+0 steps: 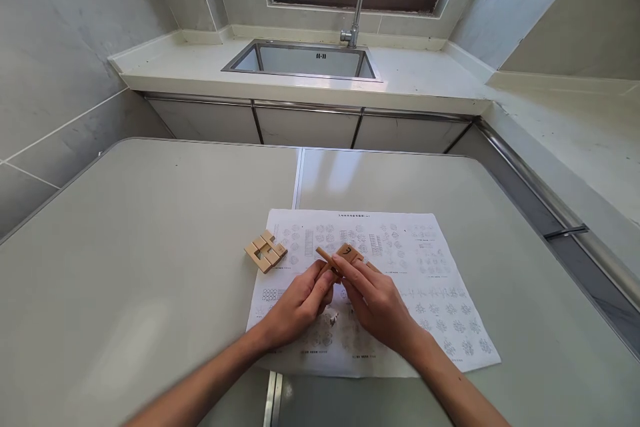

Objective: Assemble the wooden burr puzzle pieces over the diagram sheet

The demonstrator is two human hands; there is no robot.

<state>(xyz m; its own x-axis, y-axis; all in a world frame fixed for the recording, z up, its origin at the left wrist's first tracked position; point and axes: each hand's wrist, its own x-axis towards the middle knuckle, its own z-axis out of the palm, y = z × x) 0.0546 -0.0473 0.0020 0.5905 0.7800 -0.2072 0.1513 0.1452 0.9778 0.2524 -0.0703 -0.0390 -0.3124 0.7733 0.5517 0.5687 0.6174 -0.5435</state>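
Over the middle of a printed instruction sheet (pixel 425 273), my two hands meet around small wooden puzzle pieces. My left hand (pixel 300 300) is closed on a thin wooden stick-like piece (pixel 324 254) that points up and to the left. Fingers of my right hand (pixel 380 300) press on the same cluster, where a flat wooden puzzle piece (pixel 349 253) shows a dark curved mark. My fingers hide how these pieces join. Left of my hands, a group of interlocked wooden puzzle pieces (pixel 270 255) lies across the sheet's left edge.
The sheet rests on a pale folding table (pixel 125 247) with a metal seam down its middle. Beyond the table stand a white counter (pixel 420 73), a steel sink (pixel 300 57) and a tall faucet (pixel 361 0). Another counter (pixel 575 127) runs along the right.
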